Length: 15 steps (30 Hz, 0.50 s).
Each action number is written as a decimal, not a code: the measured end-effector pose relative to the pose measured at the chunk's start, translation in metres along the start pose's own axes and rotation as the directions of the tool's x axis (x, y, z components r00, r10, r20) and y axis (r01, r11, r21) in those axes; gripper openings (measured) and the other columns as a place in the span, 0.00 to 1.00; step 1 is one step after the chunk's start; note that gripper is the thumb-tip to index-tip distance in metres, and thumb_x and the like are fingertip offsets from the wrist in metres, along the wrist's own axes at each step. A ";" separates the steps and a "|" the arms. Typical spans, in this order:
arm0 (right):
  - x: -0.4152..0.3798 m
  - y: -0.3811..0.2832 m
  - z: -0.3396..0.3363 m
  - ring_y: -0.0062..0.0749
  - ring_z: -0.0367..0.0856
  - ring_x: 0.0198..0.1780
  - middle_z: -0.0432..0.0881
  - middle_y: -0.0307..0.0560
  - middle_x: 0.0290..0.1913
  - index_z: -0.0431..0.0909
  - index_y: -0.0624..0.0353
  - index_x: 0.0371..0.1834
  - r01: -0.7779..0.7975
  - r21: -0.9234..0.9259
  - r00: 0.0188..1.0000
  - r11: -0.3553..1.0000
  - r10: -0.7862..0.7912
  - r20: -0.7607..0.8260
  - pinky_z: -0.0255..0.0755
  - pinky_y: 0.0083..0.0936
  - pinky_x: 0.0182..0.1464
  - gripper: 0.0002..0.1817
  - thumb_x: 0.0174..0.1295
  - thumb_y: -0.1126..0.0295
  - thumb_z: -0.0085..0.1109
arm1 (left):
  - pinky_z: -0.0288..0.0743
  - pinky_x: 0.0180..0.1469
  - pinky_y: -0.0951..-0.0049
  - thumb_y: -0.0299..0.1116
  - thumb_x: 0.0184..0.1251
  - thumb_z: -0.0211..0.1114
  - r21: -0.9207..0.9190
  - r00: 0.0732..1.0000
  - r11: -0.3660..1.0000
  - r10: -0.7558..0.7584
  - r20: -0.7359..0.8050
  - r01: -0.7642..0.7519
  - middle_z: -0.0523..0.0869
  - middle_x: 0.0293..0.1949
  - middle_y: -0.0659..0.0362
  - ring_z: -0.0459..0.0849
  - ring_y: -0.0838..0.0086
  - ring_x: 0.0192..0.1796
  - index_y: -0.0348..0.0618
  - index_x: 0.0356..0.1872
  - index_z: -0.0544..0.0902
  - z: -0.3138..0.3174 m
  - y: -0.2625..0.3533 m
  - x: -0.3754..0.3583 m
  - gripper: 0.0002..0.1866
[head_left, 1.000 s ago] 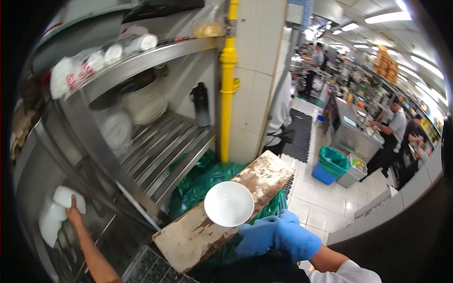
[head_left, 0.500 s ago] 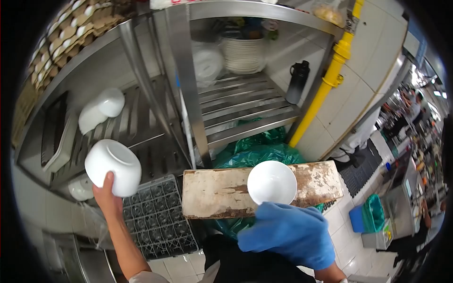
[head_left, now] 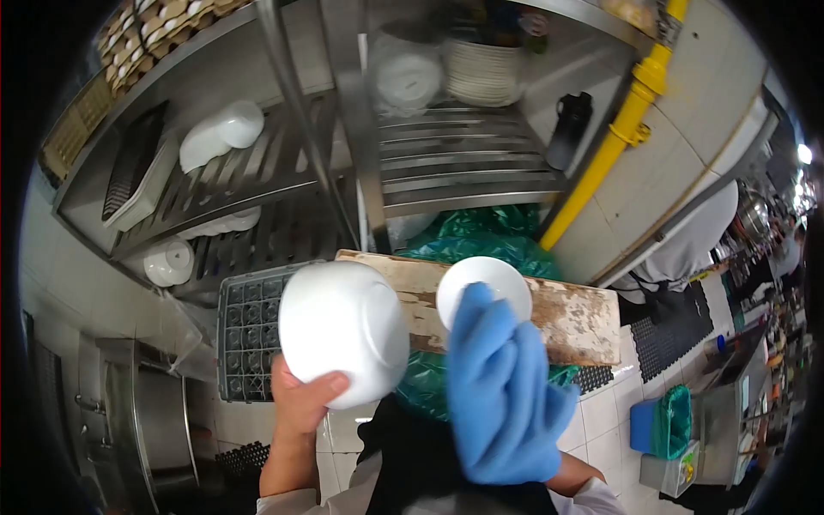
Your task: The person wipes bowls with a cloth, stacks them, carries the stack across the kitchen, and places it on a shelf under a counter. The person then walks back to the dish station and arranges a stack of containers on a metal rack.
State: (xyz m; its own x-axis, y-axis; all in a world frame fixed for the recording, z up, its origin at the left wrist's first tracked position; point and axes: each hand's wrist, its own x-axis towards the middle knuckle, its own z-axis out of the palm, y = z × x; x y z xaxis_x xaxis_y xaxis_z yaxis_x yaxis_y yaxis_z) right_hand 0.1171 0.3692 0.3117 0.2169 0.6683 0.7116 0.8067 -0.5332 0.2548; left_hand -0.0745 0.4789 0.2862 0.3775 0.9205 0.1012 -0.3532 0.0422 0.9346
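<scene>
The bare left hand [head_left: 302,402] grips a large white bowl [head_left: 343,332] by its rim at about 7 o'clock, bottom toward the camera, thumb pressed on the outer wall; the remaining fingers are hidden behind the bowl. At 3 o'clock of it, the blue-gloved right hand [head_left: 502,390] lies with fingers extended and close together over a smaller white bowl [head_left: 482,287] resting on a worn wooden board [head_left: 571,318]. A grey dish rack [head_left: 249,339] sits at 9 o'clock of the large bowl, below steel shelves [head_left: 468,159].
</scene>
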 end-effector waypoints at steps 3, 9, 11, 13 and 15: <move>-0.002 -0.003 0.000 0.20 0.72 0.30 0.69 0.36 0.30 0.73 0.51 0.44 0.207 0.389 0.977 0.898 -0.211 -0.033 0.64 0.25 0.27 0.16 0.52 0.60 0.60 | 0.77 0.45 0.72 0.27 0.50 0.72 0.168 0.980 0.986 -0.035 0.195 0.002 0.86 0.39 0.55 0.84 0.72 0.40 0.33 0.43 0.81 0.035 -0.009 -0.012 0.17; 0.034 0.045 -0.001 0.30 0.67 0.25 0.69 0.45 0.31 0.72 0.55 0.44 0.209 0.462 0.976 0.862 -0.210 -0.049 0.64 0.31 0.23 0.19 0.47 0.66 0.58 | 0.77 0.46 0.71 0.30 0.49 0.73 0.351 0.742 0.900 -0.048 0.669 -0.258 0.87 0.39 0.54 0.86 0.63 0.41 0.36 0.39 0.83 0.075 0.005 -0.013 0.16; 0.044 0.070 0.003 0.33 0.66 0.23 0.70 0.48 0.31 0.72 0.57 0.44 0.259 0.461 0.963 0.849 -0.261 -0.062 0.64 0.32 0.22 0.20 0.45 0.68 0.58 | 0.77 0.45 0.70 0.32 0.46 0.75 0.387 0.602 0.830 -0.079 0.795 -0.402 0.87 0.37 0.53 0.86 0.60 0.40 0.38 0.39 0.84 0.085 0.010 -0.004 0.18; 0.044 0.094 0.007 0.37 0.64 0.21 0.70 0.51 0.31 0.72 0.58 0.44 0.323 0.534 0.939 0.781 -0.333 -0.082 0.64 0.34 0.20 0.21 0.43 0.70 0.57 | 0.77 0.46 0.68 0.32 0.44 0.77 0.414 0.646 0.859 -0.136 0.751 -0.300 0.87 0.38 0.55 0.85 0.64 0.45 0.37 0.39 0.84 0.089 0.017 -0.005 0.19; 0.038 0.107 0.001 0.38 0.68 0.28 0.71 0.52 0.34 0.69 0.57 0.48 0.131 0.769 0.939 0.626 -0.328 0.107 0.66 0.34 0.26 0.22 0.47 0.68 0.56 | 0.78 0.49 0.63 0.39 0.40 0.79 0.379 0.659 0.925 -0.297 0.691 0.020 0.83 0.47 0.48 0.84 0.61 0.47 0.29 0.54 0.74 0.092 0.013 -0.006 0.39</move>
State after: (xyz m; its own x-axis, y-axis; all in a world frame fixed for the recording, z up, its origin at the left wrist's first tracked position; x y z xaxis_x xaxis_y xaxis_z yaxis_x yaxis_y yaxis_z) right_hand 0.2120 0.3378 0.3655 -0.0020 0.8576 0.5144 0.9560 0.1526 -0.2506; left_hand -0.0033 0.4379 0.3294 0.9452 0.3256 0.0243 0.0054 -0.0900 0.9959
